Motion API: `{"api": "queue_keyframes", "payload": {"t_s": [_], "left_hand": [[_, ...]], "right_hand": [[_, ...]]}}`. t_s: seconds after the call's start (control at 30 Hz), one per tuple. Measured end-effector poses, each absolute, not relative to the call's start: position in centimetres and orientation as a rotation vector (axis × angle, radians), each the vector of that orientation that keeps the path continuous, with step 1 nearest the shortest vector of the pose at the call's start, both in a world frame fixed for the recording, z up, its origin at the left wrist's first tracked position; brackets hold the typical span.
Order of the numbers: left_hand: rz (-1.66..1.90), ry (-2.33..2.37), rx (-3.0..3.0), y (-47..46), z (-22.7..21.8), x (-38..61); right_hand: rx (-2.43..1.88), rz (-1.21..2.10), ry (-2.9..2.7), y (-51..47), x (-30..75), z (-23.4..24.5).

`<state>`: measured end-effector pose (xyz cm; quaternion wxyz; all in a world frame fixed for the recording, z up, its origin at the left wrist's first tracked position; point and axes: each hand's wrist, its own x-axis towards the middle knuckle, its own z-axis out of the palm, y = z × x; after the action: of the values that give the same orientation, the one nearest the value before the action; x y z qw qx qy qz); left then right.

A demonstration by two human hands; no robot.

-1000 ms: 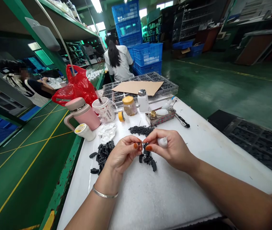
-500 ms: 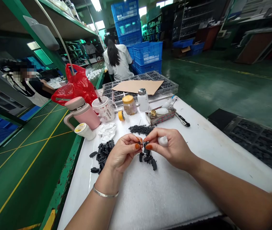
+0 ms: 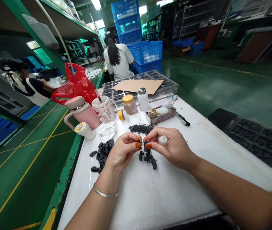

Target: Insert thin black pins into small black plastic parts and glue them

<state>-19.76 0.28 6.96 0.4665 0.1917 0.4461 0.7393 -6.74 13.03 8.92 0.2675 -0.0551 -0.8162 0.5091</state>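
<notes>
My left hand (image 3: pixel 125 148) is closed in a pinch on a small black part (image 3: pixel 139 141) that its fingers mostly cover. Fingertip to fingertip with it, my right hand (image 3: pixel 171 147) pinches a tiny dark piece too small to make out. A white squeeze bottle (image 3: pixel 163 140) pokes out between the curled fingers of that same hand. Below the fingertips, several curved black parts (image 3: pixel 148 157) lie on the white table (image 3: pixel 140 198). A larger heap of black parts (image 3: pixel 104 151) lies left of my left hand, and tiny black pieces (image 3: pixel 141 128) are spread beyond both hands.
Behind the heap stand a pink mug (image 3: pixel 88 113), a white tub (image 3: pixel 85 130) and crumpled tissue (image 3: pixel 107 131). A yellow-lidded jar (image 3: pixel 129 104), a white pump bottle (image 3: pixel 143 99), a small box (image 3: pixel 162 115) and a cutter (image 3: pixel 183 119) line the back. One co-worker (image 3: pixel 118 59) sits beyond.
Both hands stay fingertip to fingertip over the table, with only a very slight shift of the fingers. The objects on the table have not moved.
</notes>
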Motion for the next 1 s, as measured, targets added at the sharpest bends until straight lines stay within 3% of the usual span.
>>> {"api": "queue_keyframes", "payload": {"t_s": [1.0], "left_hand": [[1.759,1.135,0.461,0.11,6.89,-19.84]], "right_hand": [[0.126,1.032,-2.121,13.09,-6.67,8.12]]}}
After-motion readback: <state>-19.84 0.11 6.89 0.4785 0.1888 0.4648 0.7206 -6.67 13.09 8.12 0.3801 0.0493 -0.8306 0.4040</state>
